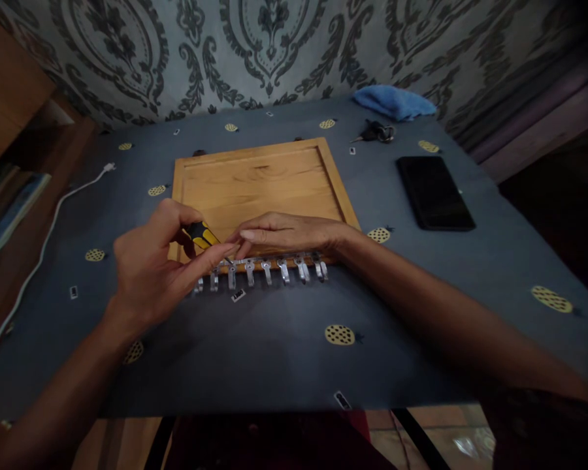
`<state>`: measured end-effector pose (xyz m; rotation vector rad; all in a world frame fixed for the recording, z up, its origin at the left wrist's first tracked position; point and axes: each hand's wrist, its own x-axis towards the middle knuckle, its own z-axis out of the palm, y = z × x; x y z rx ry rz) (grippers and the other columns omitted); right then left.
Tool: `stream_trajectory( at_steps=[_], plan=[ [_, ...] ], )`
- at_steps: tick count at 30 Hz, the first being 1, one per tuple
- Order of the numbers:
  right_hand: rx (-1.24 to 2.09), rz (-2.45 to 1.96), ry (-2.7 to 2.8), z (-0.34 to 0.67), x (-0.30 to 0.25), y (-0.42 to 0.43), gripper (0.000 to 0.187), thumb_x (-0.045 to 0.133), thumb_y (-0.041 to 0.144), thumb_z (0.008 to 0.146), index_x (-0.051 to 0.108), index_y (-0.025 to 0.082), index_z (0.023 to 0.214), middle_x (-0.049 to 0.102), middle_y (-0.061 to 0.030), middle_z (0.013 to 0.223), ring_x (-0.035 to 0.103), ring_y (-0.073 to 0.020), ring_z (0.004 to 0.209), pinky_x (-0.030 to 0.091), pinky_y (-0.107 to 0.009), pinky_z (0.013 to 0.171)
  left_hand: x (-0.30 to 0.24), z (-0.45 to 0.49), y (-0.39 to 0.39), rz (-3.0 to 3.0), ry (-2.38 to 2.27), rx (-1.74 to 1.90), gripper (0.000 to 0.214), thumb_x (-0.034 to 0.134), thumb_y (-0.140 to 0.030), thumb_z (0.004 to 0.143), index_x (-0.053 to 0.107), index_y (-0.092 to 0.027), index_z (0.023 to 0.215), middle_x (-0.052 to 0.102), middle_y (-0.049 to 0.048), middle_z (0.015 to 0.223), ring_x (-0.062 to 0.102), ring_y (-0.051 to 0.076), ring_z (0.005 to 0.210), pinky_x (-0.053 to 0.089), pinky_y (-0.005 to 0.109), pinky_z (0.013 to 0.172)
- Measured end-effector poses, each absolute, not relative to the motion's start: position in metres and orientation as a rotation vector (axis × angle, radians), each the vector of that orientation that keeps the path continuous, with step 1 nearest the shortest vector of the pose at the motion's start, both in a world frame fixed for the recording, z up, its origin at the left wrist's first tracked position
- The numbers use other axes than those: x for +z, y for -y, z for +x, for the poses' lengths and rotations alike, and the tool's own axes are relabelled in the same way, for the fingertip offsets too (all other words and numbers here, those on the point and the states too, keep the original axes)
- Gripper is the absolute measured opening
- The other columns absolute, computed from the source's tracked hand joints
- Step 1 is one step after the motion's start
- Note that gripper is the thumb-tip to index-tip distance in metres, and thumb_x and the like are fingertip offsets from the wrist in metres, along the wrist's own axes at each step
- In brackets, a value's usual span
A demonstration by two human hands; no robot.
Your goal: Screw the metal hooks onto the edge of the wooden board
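Note:
My left hand (151, 258) is closed around the yellow and black handle of a screwdriver (203, 235). The screwdriver's thin shaft slants down to the right, toward a rail of metal hooks (266, 269) along the near edge of a wooden panel (255, 183). My right hand (289, 233) lies across the lower part of this panel, just above the rail. Its fingers are stretched out to the left, with the fingertips close to the screwdriver's tip. Whether the tip sits in a screw is too small to tell. My left hand partly hides the rail's left end.
A black phone (435, 193) lies on the right of the patterned tablecloth (284, 352). Behind it are keys (376, 132) and a blue cloth (394, 102). At left runs a white cable (53, 225), beside a wooden shelf (39, 189) holding books (17, 205).

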<state>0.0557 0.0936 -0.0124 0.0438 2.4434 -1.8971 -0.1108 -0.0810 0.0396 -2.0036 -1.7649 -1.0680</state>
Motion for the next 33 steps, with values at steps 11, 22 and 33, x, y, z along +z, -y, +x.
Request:
stream_trajectory(
  at_steps=[11,22,33],
  plan=[
    [-1.908,0.075,-2.460,0.055,-0.016,-0.095,0.044,0.049,0.050,0.109,0.074,0.016,0.120,0.080,-0.0093,0.117,0.069,-0.0213,0.120,0.046,-0.034,0.110,0.048,-0.119,0.081,-1.902,1.754,-1.372,0.024,0.088,-0.031,0.079,0.068,-0.027,0.093,0.060,-0.0048,0.078,0.059,0.010,0.063,0.048,0.026,0.051],
    [-1.895,0.069,-2.468,0.057,-0.015,-0.096,0.048,0.048,0.054,0.108,0.078,0.016,0.110,0.080,-0.0086,0.116,0.065,-0.0214,0.129,0.041,-0.032,0.116,0.041,-0.127,0.077,-1.959,1.681,-1.329,0.022,0.086,-0.031,0.082,0.070,-0.025,0.094,0.062,-0.0055,0.077,0.058,0.007,0.060,0.053,0.019,0.050],
    [-1.929,0.071,-2.489,0.056,-0.017,-0.095,0.047,0.051,0.053,0.107,0.079,0.015,0.106,0.080,-0.0074,0.112,0.069,-0.0188,0.116,0.048,-0.030,0.108,0.037,-0.128,0.076,-2.020,1.604,-1.284,0.027,0.089,-0.033,0.079,0.072,-0.020,0.094,0.062,-0.0054,0.077,0.056,0.006,0.060,0.050,0.016,0.053]
  ],
)
